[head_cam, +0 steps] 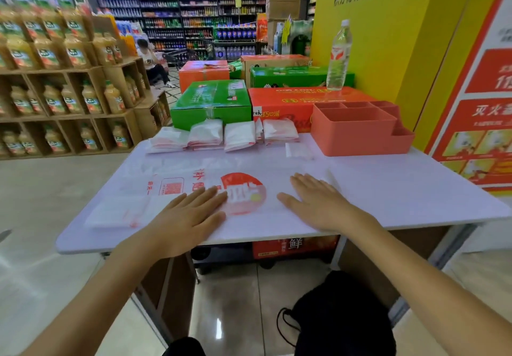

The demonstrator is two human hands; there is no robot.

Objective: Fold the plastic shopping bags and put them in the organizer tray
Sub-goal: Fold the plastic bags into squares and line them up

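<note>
Several folded bags (221,133) wait on the desk (401,189), the organizer tray (360,133) looks empty, and both hands, left hand (188,217) and right hand (318,203), press flat, fingers straight, on an unfolded bag (243,189).

Both bare arms reach forward from the bottom corners, converging slightly. The left hand (191,214) lies palm down, fingers straight and close together, pointing up and to the right. The right hand (318,203) is flat too (thumb splayed toward the left one), fingers extended and pointing up-left. The two hands are apart.
</note>
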